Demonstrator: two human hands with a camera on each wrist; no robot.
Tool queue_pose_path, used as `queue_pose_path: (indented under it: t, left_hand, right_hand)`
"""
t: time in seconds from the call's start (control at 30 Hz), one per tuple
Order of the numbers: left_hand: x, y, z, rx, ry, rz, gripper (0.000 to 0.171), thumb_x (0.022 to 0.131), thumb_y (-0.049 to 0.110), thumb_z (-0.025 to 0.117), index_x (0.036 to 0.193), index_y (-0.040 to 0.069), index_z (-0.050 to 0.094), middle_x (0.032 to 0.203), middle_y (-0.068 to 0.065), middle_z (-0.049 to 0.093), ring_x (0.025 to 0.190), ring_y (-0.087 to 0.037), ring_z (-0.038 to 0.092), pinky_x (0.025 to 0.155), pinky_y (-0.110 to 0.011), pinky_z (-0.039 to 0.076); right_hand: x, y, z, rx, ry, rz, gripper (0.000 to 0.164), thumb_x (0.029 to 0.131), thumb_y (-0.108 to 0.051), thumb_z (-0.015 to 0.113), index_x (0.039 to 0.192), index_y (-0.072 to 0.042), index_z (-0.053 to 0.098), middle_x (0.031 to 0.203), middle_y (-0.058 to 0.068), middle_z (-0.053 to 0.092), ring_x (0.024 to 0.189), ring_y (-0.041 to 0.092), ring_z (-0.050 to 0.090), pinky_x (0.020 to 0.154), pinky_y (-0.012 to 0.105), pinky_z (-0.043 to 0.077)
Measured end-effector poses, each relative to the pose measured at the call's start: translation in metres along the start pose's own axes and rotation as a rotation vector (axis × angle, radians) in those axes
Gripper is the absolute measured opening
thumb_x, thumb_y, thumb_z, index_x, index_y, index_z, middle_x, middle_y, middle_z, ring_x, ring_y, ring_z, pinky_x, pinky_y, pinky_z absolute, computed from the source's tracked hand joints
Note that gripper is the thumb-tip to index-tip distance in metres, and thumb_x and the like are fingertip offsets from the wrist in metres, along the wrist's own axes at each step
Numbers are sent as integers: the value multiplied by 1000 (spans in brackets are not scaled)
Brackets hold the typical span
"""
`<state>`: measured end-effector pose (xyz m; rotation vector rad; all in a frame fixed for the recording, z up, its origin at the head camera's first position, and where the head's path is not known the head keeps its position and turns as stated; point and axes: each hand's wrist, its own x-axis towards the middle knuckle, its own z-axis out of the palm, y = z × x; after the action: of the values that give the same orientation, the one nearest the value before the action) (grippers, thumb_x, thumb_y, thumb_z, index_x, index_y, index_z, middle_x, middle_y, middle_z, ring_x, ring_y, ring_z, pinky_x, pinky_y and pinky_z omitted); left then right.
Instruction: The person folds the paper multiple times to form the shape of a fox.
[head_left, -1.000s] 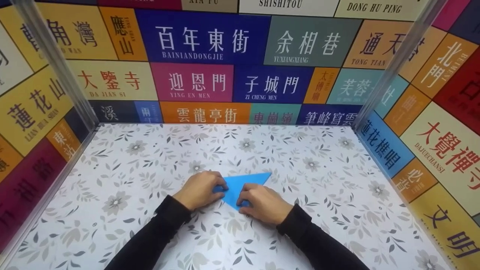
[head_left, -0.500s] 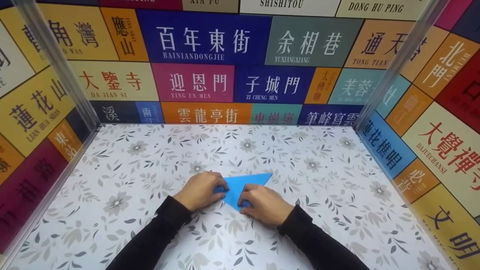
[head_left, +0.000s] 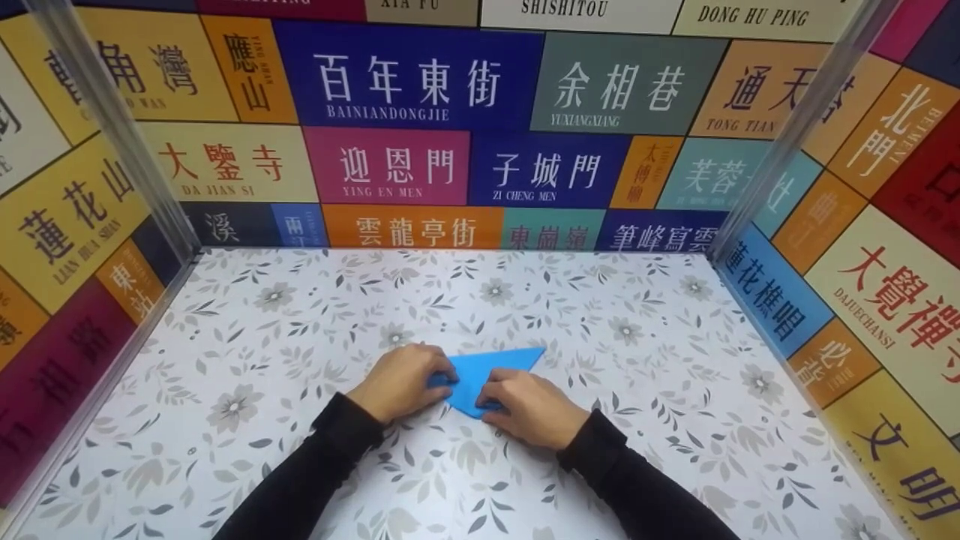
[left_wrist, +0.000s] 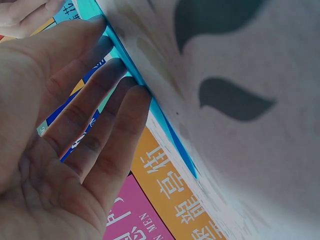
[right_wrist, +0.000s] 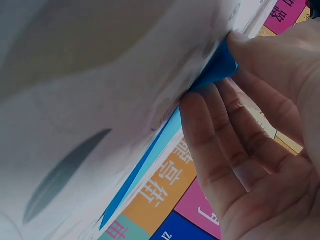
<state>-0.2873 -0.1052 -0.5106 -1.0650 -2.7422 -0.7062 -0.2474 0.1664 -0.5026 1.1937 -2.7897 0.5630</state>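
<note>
A folded sheet of blue paper (head_left: 469, 375) lies on the table between both hands, one point reaching to the far right. My left hand (head_left: 401, 381) is at its left side; in the left wrist view the fingertips (left_wrist: 142, 95) press down along the thin blue paper (left_wrist: 172, 135), fingers only slightly bent. At the near corner, my right hand (head_left: 532, 409) pinches the paper. The right wrist view shows this blue corner (right_wrist: 220, 67) raised and bent between thumb and fingers. Part of the sheet is hidden beneath both hands.
The table (head_left: 300, 465) has a white cover printed with grey flowers and leaves. Panels of coloured signs with Chinese lettering (head_left: 405, 82) enclose it at the back and both sides. Clear plastic strips (head_left: 780, 135) run along the corners.
The paper's near corner, flat and pointed before, is now slightly lifted and curled at the right hand's fingertips. The left hand has stayed in place.
</note>
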Motion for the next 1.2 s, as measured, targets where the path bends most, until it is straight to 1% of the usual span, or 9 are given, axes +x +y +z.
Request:
queue_pose_path:
  t: [0.1,0.3,0.53,0.67,0.83,1.03,1.2]
  left_hand:
    - [1,0,0,8,2,-6,18,96,16,95,112,12,90,111,-5,88,107,-29,84,101,-49,68]
    - [0,1,0,0,4,-9,19,96,17,95,113,12,90,112,-6,88,108,-30,84,102,-49,68]
    - [-2,1,-1,-15,-9,-41,20,97,20,95,115,14,90,114,-5,89,110,-30,84,105,-50,68]
    - [-1,1,-1,-15,4,-15,19,97,19,95,114,13,90,113,-5,89,109,-30,84,103,-50,69]
    - [0,1,-1,-7,8,13,17,97,17,95,113,11,90,111,-6,88,107,-30,84,99,-50,69]
    - [0,0,0,-7,3,8,18,96,16,95,113,11,90,112,-6,88,107,-31,84,100,-50,69]
    - [0,0,-1,-7,-9,-4,19,97,17,94,115,12,90,114,-6,88,109,-31,84,103,-50,69]
  right_hand:
    - [1,-1,-1,-1,2,-4,12,104,-18,89,115,-12,87,110,3,78,100,18,78,90,37,68]
    - [1,-4,0,-37,15,-4,10,104,-19,89,112,-13,87,107,2,77,96,18,77,85,37,68]
    - [2,-5,3,-62,22,11,8,104,-19,88,111,-14,87,106,2,76,96,19,77,82,37,67]
    - [1,-5,3,-75,47,16,7,104,-18,88,110,-15,87,104,2,76,95,20,76,80,37,66]
    - [1,-5,0,-64,73,4,6,104,-17,88,109,-14,87,104,2,77,94,19,76,80,37,66]
    - [3,-5,0,-28,103,-11,7,103,-11,88,109,-10,86,104,5,79,92,20,79,82,36,67]
    - [3,-5,-1,-2,120,-22,8,104,-12,88,112,-10,86,105,5,81,94,21,80,84,37,69]
